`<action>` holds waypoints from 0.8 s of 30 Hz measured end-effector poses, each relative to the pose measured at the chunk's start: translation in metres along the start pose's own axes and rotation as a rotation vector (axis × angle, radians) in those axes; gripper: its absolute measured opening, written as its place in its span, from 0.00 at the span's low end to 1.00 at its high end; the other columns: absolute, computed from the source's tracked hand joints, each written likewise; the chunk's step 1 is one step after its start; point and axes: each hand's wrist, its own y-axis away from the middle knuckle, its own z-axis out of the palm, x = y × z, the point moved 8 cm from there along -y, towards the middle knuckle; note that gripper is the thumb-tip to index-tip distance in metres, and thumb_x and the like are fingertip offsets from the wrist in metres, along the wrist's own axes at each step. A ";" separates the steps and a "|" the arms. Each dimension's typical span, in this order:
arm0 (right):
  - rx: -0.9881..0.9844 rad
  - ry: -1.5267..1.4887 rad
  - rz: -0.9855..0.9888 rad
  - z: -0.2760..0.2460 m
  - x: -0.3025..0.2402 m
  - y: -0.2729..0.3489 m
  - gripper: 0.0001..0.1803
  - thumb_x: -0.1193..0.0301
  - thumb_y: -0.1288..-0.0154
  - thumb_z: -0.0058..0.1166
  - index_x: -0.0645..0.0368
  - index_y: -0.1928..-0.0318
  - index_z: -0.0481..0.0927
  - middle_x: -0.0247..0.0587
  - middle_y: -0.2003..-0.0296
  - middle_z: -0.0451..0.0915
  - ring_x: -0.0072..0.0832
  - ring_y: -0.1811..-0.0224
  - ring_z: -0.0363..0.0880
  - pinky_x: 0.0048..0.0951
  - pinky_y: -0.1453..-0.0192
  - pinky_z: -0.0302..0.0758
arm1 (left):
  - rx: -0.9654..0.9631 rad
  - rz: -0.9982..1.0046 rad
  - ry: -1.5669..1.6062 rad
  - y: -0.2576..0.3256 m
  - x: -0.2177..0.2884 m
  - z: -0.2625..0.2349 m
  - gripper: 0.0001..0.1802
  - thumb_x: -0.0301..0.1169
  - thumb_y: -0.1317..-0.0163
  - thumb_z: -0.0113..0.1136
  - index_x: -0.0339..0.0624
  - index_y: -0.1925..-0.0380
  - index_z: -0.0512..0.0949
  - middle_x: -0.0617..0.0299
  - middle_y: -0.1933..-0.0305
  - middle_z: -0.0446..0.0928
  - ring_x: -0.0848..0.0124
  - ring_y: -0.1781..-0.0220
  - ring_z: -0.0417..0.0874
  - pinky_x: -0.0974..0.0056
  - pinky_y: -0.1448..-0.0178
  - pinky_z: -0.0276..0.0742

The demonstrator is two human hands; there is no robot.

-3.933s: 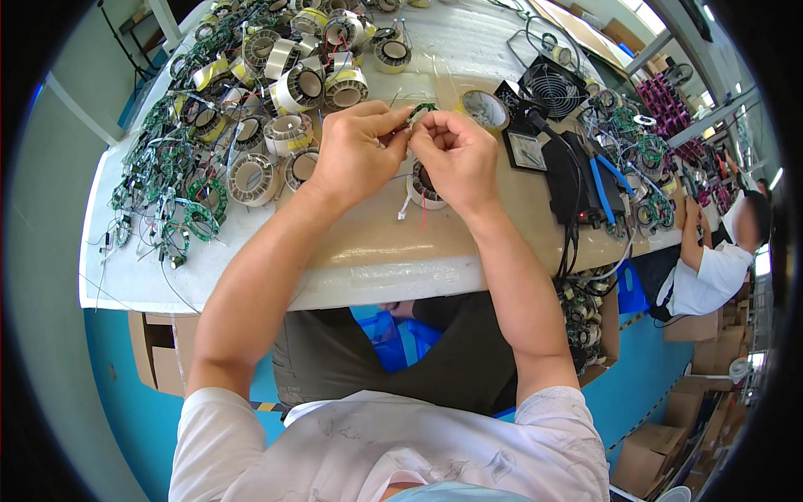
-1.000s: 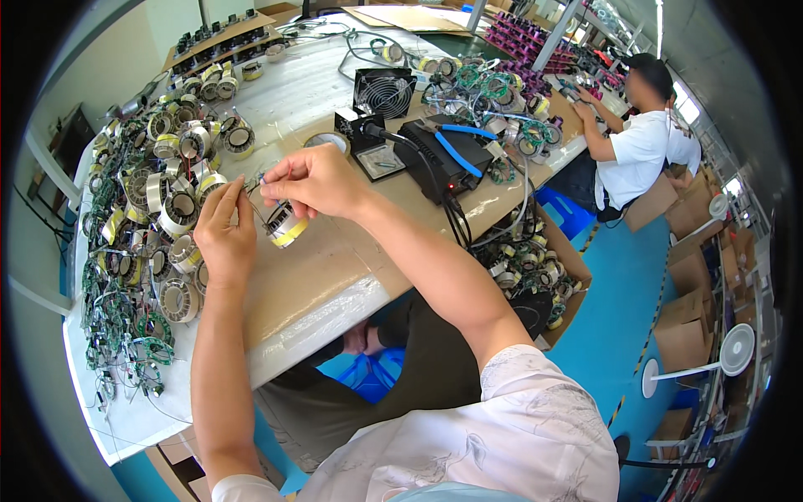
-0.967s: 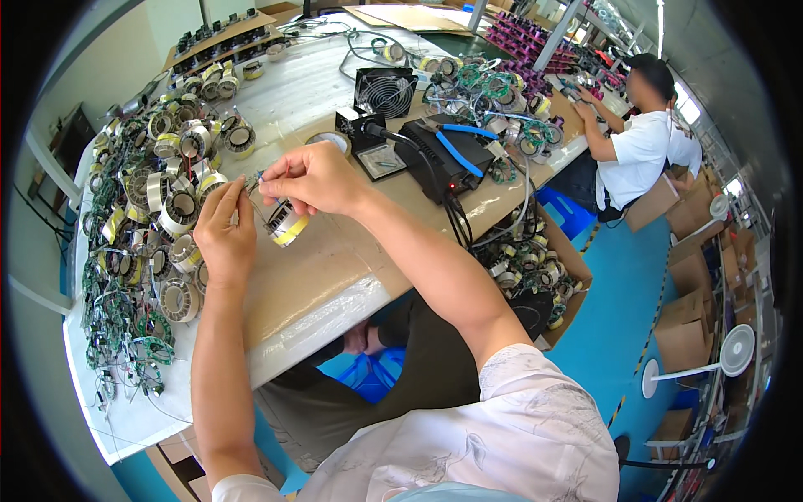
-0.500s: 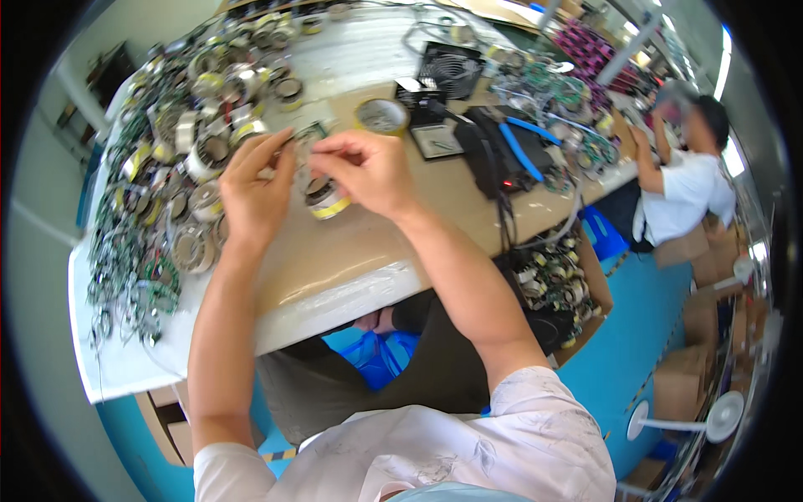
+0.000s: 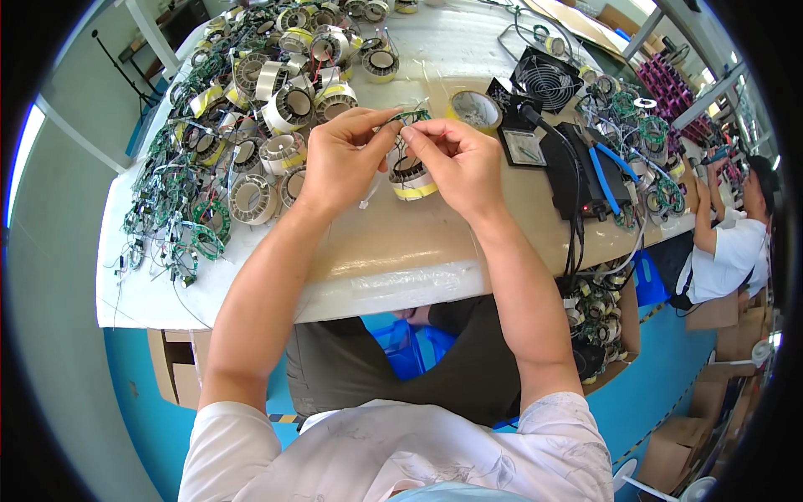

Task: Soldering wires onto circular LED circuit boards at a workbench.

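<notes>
My left hand and my right hand meet above the bench, both pinching the thin green wire leads that rise from a round wound coil. The coil is wrapped in white with a yellow tape band and sits between my hands, just under the fingers. Whether it rests on the table or hangs from the leads, I cannot tell.
Several similar coils with green wires crowd the table's left and far side. A tape roll, a black fan, a small meter, a black unit and blue-handled pliers lie to the right. A seated person works at far right.
The view has swung and settled over the bench. Both hands still pinch the coil's leads, and the coil has stayed between them.
</notes>
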 end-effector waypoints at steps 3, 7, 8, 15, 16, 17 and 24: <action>0.002 -0.004 -0.010 -0.001 0.001 -0.001 0.07 0.74 0.34 0.65 0.65 0.59 0.87 0.36 0.71 0.86 0.14 0.69 0.83 0.17 0.65 0.77 | -0.013 0.017 0.011 0.000 0.000 0.003 0.12 0.24 0.33 0.62 0.35 0.51 0.85 0.62 0.58 0.83 0.81 0.75 0.79 0.74 0.73 0.74; 0.028 -0.039 -0.029 -0.001 0.002 -0.001 0.08 0.72 0.35 0.66 0.64 0.60 0.87 0.34 0.73 0.86 0.12 0.73 0.79 0.17 0.69 0.75 | -0.010 0.023 0.012 0.001 0.001 0.002 0.12 0.25 0.33 0.62 0.35 0.51 0.85 0.61 0.57 0.83 0.81 0.75 0.80 0.75 0.72 0.75; 0.025 -0.030 -0.031 -0.001 0.002 -0.001 0.08 0.72 0.35 0.66 0.64 0.60 0.87 0.34 0.72 0.86 0.12 0.73 0.79 0.16 0.69 0.75 | -0.012 0.025 0.000 0.001 0.003 0.002 0.12 0.24 0.33 0.62 0.35 0.51 0.85 0.61 0.57 0.83 0.81 0.74 0.80 0.75 0.72 0.75; 0.053 -0.035 -0.019 -0.008 0.006 0.001 0.08 0.72 0.36 0.67 0.64 0.62 0.87 0.34 0.72 0.87 0.12 0.74 0.79 0.18 0.69 0.76 | -0.031 0.084 -0.077 0.002 0.011 0.009 0.13 0.21 0.33 0.61 0.34 0.49 0.84 0.60 0.54 0.81 0.78 0.69 0.82 0.75 0.68 0.78; 0.066 -0.006 -0.053 -0.009 0.002 0.001 0.08 0.72 0.37 0.68 0.64 0.63 0.87 0.35 0.73 0.87 0.13 0.74 0.80 0.18 0.69 0.76 | -0.011 0.146 -0.099 0.001 0.012 0.009 0.13 0.21 0.33 0.61 0.36 0.50 0.85 0.59 0.55 0.82 0.78 0.69 0.83 0.74 0.68 0.81; 0.088 0.039 -0.084 -0.011 -0.001 0.001 0.08 0.71 0.38 0.68 0.64 0.63 0.87 0.35 0.73 0.87 0.13 0.74 0.80 0.19 0.69 0.77 | 0.000 0.209 -0.106 0.000 0.010 0.010 0.12 0.22 0.34 0.62 0.38 0.51 0.86 0.58 0.56 0.83 0.77 0.68 0.83 0.73 0.68 0.83; 0.046 0.052 -0.254 0.001 -0.014 0.001 0.07 0.74 0.42 0.66 0.65 0.65 0.85 0.44 0.73 0.86 0.26 0.74 0.86 0.26 0.69 0.80 | -0.026 0.041 0.013 0.000 0.000 -0.004 0.09 0.24 0.33 0.64 0.30 0.56 0.85 0.59 0.60 0.83 0.75 0.70 0.82 0.72 0.67 0.78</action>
